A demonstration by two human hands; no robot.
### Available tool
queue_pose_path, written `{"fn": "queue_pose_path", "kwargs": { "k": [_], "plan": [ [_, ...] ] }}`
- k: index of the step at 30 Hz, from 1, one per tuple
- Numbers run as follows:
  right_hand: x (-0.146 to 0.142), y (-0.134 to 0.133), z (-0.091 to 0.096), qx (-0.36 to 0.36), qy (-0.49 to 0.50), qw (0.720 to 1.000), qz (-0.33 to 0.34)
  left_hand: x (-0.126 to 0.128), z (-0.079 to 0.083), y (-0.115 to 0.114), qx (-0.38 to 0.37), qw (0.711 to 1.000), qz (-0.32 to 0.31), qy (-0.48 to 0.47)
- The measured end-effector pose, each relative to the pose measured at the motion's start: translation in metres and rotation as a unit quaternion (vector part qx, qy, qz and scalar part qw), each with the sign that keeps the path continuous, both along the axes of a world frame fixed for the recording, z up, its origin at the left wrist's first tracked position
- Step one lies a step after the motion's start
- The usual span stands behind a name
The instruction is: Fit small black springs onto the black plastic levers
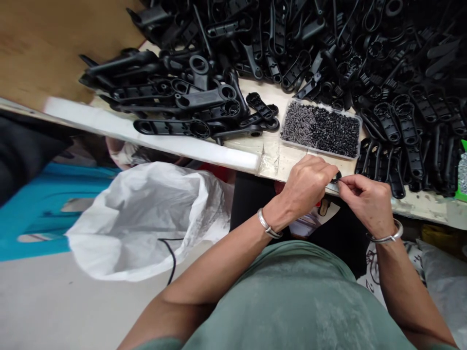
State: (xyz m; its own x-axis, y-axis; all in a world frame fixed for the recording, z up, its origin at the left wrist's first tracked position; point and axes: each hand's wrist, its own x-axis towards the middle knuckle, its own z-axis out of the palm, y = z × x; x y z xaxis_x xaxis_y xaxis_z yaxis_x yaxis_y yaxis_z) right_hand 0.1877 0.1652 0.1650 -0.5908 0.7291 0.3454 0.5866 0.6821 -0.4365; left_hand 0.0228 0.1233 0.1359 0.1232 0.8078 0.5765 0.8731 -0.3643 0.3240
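My left hand (pixel 310 179) is closed around a black plastic part (pixel 337 176) at the table's front edge. Only a rounded end of that part shows past the fingers; the rest is hidden. Right up against this end, my right hand (pixel 367 200) has thumb and forefinger pinched together. Whatever lies between those fingertips is too small or too covered to make out. Just beyond both hands sits a clear plastic box (pixel 317 147), holding small silvery pieces on its left side and small black pieces on its right.
Black plastic handle-shaped parts (pixel 204 99) lie heaped across the table, with more (pixel 406 121) on the right. A white foam strip (pixel 153 136) runs along the front left edge. Below it stands an open white sack (pixel 146 223). A green-edged container (pixel 462 175) is at far right.
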Motion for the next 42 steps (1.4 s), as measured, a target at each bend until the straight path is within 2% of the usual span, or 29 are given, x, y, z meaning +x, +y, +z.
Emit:
{"fn": "queue_pose_path", "kwargs": {
  "k": [4, 8, 12, 17, 24, 30, 32, 34, 37, 39, 40, 42],
  "plan": [
    [0.004, 0.001, 0.001, -0.003, -0.002, 1.000, -0.001, -0.007, 0.007, -0.009, -0.023, 0.999, 0.009, -0.037],
    [0.007, 0.001, 0.005, 0.008, -0.007, 1.000, -0.009, -0.018, 0.009, -0.021, -0.027, 0.995, -0.016, -0.100],
    [0.003, -0.001, 0.008, 0.046, -0.023, 0.999, 0.005, -0.020, 0.002, -0.027, -0.030, 0.987, -0.014, -0.158],
    [-0.005, -0.002, 0.007, 0.102, -0.054, 0.993, 0.029, -0.013, -0.006, -0.025, 0.004, 0.981, -0.009, -0.196],
    [-0.012, -0.004, 0.010, 0.168, -0.131, 0.976, 0.041, -0.010, -0.009, -0.029, -0.003, 0.974, -0.008, -0.225],
    [-0.025, -0.016, 0.022, 0.172, -0.255, 0.951, 0.037, -0.010, -0.011, -0.029, -0.019, 0.971, -0.003, -0.239],
    [-0.029, -0.017, 0.028, 0.151, -0.294, 0.943, 0.031, -0.009, -0.011, -0.029, -0.028, 0.970, 0.003, -0.243],
    [-0.030, -0.013, 0.032, 0.099, -0.299, 0.949, 0.030, -0.009, -0.011, -0.029, -0.035, 0.969, 0.009, -0.246],
    [-0.026, -0.001, 0.035, -0.077, -0.223, 0.971, 0.031, -0.009, -0.012, -0.029, -0.035, 0.968, 0.009, -0.248],
    [-0.022, 0.007, 0.034, -0.197, -0.154, 0.968, 0.015, -0.009, -0.012, -0.029, -0.031, 0.969, 0.004, -0.245],
    [-0.021, 0.009, 0.033, -0.231, -0.131, 0.964, 0.004, -0.009, -0.012, -0.029, -0.029, 0.970, 0.002, -0.243],
    [-0.020, 0.011, 0.032, -0.245, -0.119, 0.962, -0.008, -0.009, -0.013, -0.028, -0.027, 0.970, 0.001, -0.240]
  ]
}}
